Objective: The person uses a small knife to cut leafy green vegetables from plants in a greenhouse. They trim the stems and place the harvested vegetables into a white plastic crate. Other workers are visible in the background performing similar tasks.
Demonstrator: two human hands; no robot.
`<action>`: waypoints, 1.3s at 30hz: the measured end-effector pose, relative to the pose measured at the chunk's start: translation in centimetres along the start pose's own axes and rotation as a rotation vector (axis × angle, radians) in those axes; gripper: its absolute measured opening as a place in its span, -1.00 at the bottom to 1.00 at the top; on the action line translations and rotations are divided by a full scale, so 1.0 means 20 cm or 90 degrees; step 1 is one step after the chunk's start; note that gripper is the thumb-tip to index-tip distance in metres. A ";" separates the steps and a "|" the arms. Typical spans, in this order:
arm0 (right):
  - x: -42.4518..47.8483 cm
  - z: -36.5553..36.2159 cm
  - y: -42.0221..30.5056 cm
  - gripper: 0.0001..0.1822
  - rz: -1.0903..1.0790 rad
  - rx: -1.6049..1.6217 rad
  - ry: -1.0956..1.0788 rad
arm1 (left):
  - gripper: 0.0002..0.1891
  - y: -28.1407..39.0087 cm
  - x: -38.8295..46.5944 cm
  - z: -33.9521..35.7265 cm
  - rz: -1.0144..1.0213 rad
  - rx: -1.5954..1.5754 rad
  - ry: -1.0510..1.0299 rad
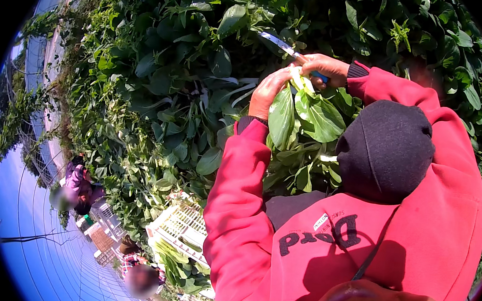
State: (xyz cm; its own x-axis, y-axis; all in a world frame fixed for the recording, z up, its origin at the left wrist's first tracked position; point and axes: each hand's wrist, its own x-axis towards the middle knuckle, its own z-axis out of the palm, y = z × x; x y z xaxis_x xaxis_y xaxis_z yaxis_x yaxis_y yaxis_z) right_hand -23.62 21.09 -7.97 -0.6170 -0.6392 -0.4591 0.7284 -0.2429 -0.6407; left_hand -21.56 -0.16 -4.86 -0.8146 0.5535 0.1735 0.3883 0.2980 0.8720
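My left hand (267, 91) is closed around the pale stem end of a leafy green vegetable, like bok choy (318, 116), whose broad leaves hang toward my body. Just right of it, my right hand (328, 70) grips a knife (278, 42) by its handle. The metal blade points to the upper left, away from the vegetable's leaves. Something blue shows under the right hand's fingers. Both hands are close together, and the fingers partly hide the stems. Dense leafy plants (233, 20) surround the hands, and cut-looking pale stalks (241, 91) lie among the leaves to the left.
A white plastic crate (186, 220) stands at the lower left, with leafy greens (170, 263) beside it. Farther off are two other people (80, 185), (132, 260) and more crates (108, 216). A plastic-covered structure (56, 62) borders the plants. Rounded dark cloth (385, 152) lies near my right arm.
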 end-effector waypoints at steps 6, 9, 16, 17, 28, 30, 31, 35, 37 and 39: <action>-0.01 0.03 -0.01 -0.75 -0.013 0.012 0.001 | -0.73 -0.14 -0.02 0.03 -0.014 -0.095 0.111; -0.01 0.04 -0.01 -0.69 -0.032 -0.001 0.001 | -0.75 -0.15 -0.02 0.01 -0.261 -0.416 0.186; 0.00 0.07 0.01 -0.83 -0.064 -0.089 0.068 | -0.47 -0.14 0.00 -0.11 -0.549 -0.593 0.178; 0.00 0.08 0.02 -0.82 -0.078 -0.098 0.119 | -0.42 -0.11 0.01 -0.11 -0.596 -0.591 0.136; 0.01 0.10 0.05 -0.76 -0.007 -0.375 0.118 | -0.53 -0.17 -0.04 0.00 -0.456 -0.353 -0.072; -0.01 0.08 0.03 -0.75 0.006 -0.407 0.076 | -0.54 -0.14 -0.04 -0.05 -0.520 -0.400 -0.108; -0.02 0.07 0.03 -0.75 0.012 -0.422 0.056 | -0.53 -0.16 -0.06 -0.06 -0.500 -0.431 -0.136; 0.00 -0.04 0.06 -0.70 -0.169 -0.745 0.044 | -0.53 -0.19 -0.14 -0.19 -0.511 -0.552 -0.301; -0.04 -0.05 0.05 -0.69 -0.180 -0.752 0.102 | -0.52 -0.20 -0.18 -0.22 -0.523 -0.572 -0.235; -0.06 -0.05 0.06 -0.69 -0.252 -0.762 0.145 | -0.51 -0.21 -0.18 -0.25 -0.557 -0.585 -0.150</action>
State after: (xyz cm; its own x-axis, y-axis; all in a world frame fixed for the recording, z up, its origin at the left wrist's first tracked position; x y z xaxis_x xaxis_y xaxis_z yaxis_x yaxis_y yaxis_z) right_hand -22.26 22.23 -8.80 -0.8524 -0.5065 -0.1301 -0.1633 0.4941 -0.8540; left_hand -22.39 -7.25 -6.90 -0.5143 0.5979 -0.6148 -0.7469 0.0400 0.6637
